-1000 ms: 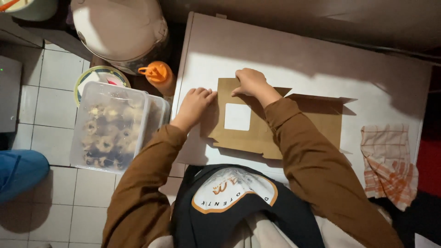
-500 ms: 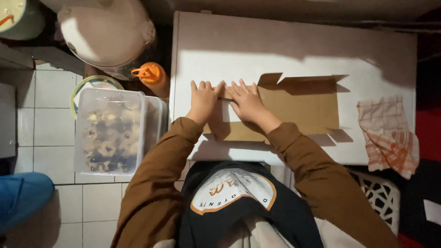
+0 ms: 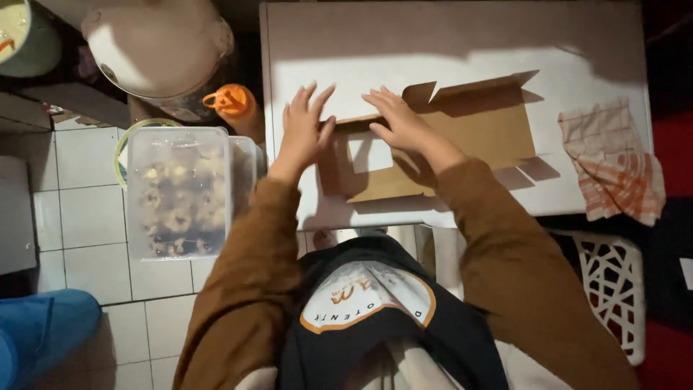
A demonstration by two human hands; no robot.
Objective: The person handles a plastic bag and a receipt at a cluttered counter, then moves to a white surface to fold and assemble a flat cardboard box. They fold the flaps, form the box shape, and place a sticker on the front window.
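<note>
A flat brown cardboard box blank (image 3: 476, 133) with a square clear window lies on the white table (image 3: 447, 50). Its left panel is partly raised. My left hand (image 3: 303, 130) presses flat at the left edge of that panel, fingers spread. My right hand (image 3: 401, 119) lies on the fold along the panel's upper edge, fingers extended. Neither hand grips anything; both push on the cardboard.
A checked cloth (image 3: 613, 162) lies on the table's right end. Left of the table stand a clear lidded container of food (image 3: 180, 191), an orange-capped bottle (image 3: 231, 101) and a large white pot (image 3: 155, 47). A white lattice stool (image 3: 613, 282) stands at lower right, above tiled floor.
The window panel that lay flat has been lifted up. My left hand slid to its left edge, and my right hand moved onto the upper fold.
</note>
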